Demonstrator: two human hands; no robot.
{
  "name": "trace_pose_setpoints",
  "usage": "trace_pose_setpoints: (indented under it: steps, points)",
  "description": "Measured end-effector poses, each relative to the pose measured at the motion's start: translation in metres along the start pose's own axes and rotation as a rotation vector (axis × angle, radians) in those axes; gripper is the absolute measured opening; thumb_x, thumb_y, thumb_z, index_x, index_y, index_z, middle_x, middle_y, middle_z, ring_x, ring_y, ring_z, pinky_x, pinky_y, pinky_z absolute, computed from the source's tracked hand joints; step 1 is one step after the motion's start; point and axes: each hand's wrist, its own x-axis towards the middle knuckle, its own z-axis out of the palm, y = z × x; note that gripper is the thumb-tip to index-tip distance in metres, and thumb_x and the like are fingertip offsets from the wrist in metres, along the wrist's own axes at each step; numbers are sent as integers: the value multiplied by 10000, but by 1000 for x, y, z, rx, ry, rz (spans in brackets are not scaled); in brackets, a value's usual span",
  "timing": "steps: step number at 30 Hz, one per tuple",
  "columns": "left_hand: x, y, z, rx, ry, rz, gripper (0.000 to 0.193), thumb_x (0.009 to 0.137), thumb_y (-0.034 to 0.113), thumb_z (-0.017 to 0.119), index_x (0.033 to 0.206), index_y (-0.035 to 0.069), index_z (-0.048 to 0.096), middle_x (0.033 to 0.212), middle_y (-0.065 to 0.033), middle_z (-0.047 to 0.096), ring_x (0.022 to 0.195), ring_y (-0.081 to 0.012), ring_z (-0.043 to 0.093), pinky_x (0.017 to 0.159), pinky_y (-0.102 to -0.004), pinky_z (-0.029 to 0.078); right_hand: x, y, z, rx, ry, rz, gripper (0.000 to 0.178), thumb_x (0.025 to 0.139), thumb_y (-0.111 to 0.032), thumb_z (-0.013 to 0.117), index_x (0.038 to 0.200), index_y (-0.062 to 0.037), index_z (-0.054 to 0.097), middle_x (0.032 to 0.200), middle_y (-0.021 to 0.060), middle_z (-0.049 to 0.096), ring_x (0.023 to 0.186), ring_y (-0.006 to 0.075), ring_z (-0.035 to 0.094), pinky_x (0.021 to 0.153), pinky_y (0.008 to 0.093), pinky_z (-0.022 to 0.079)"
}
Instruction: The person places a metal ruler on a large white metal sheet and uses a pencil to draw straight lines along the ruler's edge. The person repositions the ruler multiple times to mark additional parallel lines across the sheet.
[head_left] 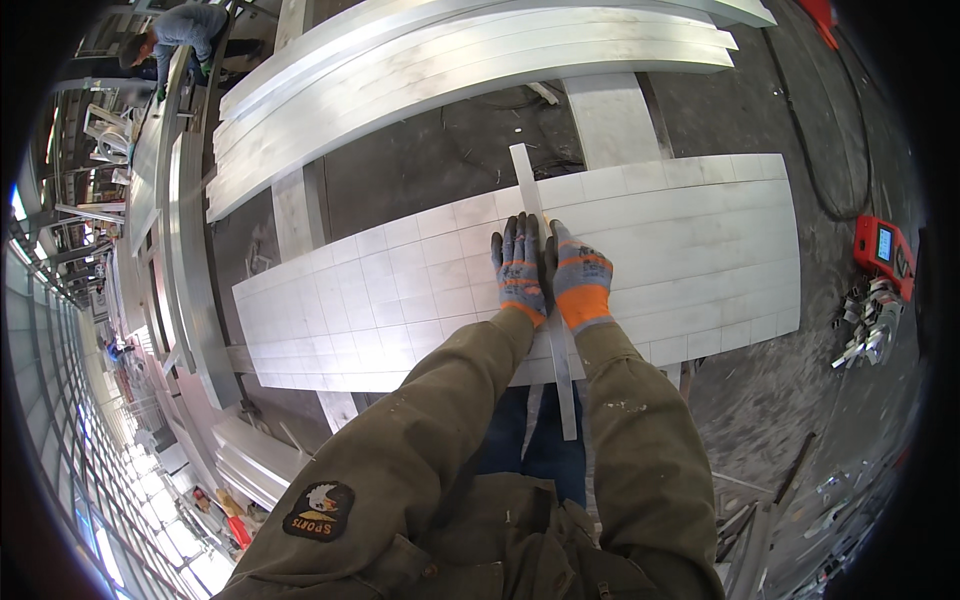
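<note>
A long row of silvery metal bars (700, 225) lies side by side in front of me, with thin dark lines drawn across them. A narrow flat metal strip (562, 375) crosses the row, its near end sticking out over the front edge. My left hand (519, 268), in a grey and orange work glove, lies flat with fingers stretched forward along the strip's left side. Close by on the strip's right, my right hand (581, 275) in a matching glove has its fingers curled together. Whatever it pinches, if anything, is hidden.
More long metal bars (470, 65) lie beyond on metal supports (612, 120). A red device with a screen (884, 252) stands on the floor at right beside a pile of metal offcuts (868, 325). A dark cable (800, 150) runs there. At far left another person (185, 35) bends over bars.
</note>
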Motion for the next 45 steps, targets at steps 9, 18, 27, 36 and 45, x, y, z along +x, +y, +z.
trace_pose_setpoints:
  steps: [9, 18, 27, 36, 45]
  points:
    - [4, 9, -4, -121, 38, -30, 712, 1029, 285, 481, 1643, 6, 253, 1675, -223, 314, 1594, -388, 216, 1302, -578, 98, -11, -1, -10, -203, -83, -98, 274, 968, -166, 563, 1212, -99, 670, 1005, 143, 783, 937, 341, 768, 764, 462, 599]
    - [3, 8, -7, -112, 63, -22, 679, 1045, 255, 442, 1646, 2, 250, 1674, -223, 328, 1584, -386, 244, 1300, -568, 122, -90, 20, 4, -348, -197, -161, 371, 926, -137, 579, 1287, -104, 659, 904, 111, 755, 842, 303, 742, 701, 434, 575]
    - [4, 3, -3, -68, 47, -33, 670, 1032, 208, 436, 1646, 7, 260, 1670, -215, 346, 1576, -384, 265, 1298, -564, 133, -227, 45, 28, -248, -165, -146, 358, 904, -132, 591, 1236, -82, 715, 914, 105, 738, 860, 275, 725, 733, 408, 550]
    - [5, 2, 0, -47, 122, 11, 663, 1028, 243, 440, 1626, -5, 297, 1653, -213, 376, 1560, -402, 290, 1290, -564, 152, -314, 82, 49, 431, -17, 166, 533, 869, -87, 672, 1399, -63, 614, 1079, 207, 678, 1020, 424, 665, 880, 489, 539]
    - [7, 9, -6, -119, 119, -30, 882, 900, 396, 680, 1601, -6, 326, 1603, -260, 407, 1532, -413, 322, 1286, -566, 171, -296, 60, 110, 157, -26, 210, 558, 920, -158, 711, 1433, 0, 560, 1265, 235, 574, 1167, 443, 570, 975, 478, 504]
